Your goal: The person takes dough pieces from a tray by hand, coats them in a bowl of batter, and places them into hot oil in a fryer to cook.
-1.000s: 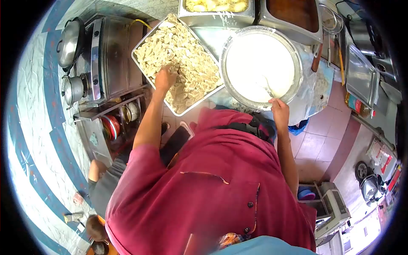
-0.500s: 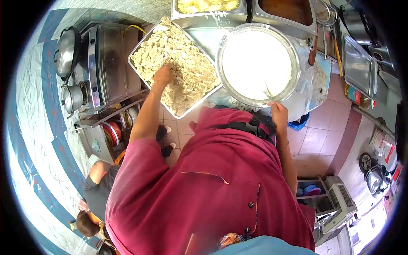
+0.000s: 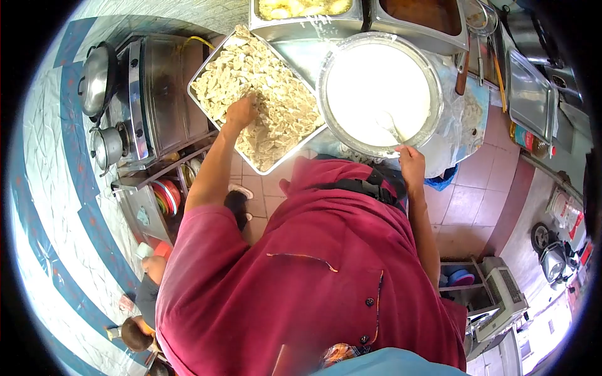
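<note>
My left hand (image 3: 242, 111) is down in a white-rimmed rectangular tray (image 3: 290, 164) heaped with pale, coated-looking pieces (image 3: 276, 81), probably meat. Its fingers curl into the pile; the fingertips and whatever they grip are hidden. To the right stands a large round basin (image 3: 326, 119) of smooth white liquid (image 3: 376, 81). At its near rim my right hand (image 3: 411, 161) is closed round the handle end of a metal spoon (image 3: 395, 133). The spoon leans over the rim, its bowl partly sunk in the liquid.
Behind are two metal pans, one holding yellow pieces in liquid (image 3: 304, 9), the other brown liquid (image 3: 417, 15). Knives and tools (image 3: 462, 74) lie at the right. A stove with pots (image 3: 106, 149) stands left. Another person (image 3: 139, 332) is at the lower left.
The spoon's bowl has shifted slightly left and away from me, and more of it shows. My left hand stays in about the same spot. The other person has moved slightly at the lower left.
</note>
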A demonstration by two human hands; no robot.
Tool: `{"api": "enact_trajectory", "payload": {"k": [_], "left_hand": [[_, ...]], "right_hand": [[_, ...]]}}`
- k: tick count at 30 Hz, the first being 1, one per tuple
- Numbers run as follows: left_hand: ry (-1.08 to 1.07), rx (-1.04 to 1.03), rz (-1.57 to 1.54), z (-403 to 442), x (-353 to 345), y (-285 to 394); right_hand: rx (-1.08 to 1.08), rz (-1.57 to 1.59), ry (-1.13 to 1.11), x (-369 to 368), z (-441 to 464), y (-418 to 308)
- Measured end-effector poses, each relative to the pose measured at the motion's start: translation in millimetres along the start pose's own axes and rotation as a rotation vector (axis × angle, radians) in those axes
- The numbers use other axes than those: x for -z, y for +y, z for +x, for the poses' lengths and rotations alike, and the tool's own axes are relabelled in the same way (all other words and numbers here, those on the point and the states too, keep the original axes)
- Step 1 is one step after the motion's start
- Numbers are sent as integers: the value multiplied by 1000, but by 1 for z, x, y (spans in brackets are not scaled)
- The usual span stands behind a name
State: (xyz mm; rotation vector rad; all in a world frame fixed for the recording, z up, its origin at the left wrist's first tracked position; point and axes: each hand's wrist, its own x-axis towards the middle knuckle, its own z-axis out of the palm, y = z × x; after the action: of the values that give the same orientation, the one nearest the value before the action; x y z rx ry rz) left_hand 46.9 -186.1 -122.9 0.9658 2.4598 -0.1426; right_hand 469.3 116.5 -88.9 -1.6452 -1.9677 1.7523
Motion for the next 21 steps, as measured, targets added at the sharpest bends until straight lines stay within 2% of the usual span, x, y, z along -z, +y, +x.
{"api": "enact_trajectory", "payload": {"k": [6, 9, 12, 15, 16, 17, 21], "left_hand": [[-55, -19, 87, -1, 4, -2], [10, -8, -20, -6, 17, 4], [205, -12, -248, -15, 30, 12], [170, 219, -870, -9, 34, 26], [212, 201, -1018, -7, 31, 35], [200, 142, -1447, -6, 27, 47], [-158, 121, -2067, -14, 38, 111]], "right_hand": [[-19, 0, -4, -1, 2, 5], [-28, -4, -11, -1, 3, 4], [-1, -30, 5, 0, 3, 5], [30, -91, 19, -1, 3, 3], [36, -120, 27, 0, 1, 1], [51, -119, 28, -1, 1, 2], [45, -149, 12, 1, -5, -15]]}}
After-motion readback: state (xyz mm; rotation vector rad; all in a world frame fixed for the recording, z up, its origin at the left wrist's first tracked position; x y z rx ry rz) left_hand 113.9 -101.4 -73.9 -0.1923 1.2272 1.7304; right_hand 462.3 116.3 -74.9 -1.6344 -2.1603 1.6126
